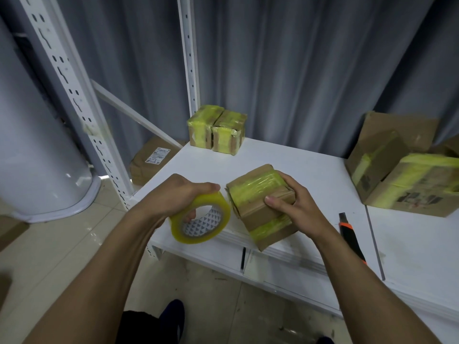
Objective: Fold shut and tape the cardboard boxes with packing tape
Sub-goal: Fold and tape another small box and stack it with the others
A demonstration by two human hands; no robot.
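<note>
Left grip holds the tape close; right grip clutches the box, tipped, likely so tape can go round.

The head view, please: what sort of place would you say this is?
Probably a storeroom or packing area: slotted shelving uprights, taped cardboard boxes on a white table, and a utility knife.

Grey curtain; white shelf; tiled floor
</note>
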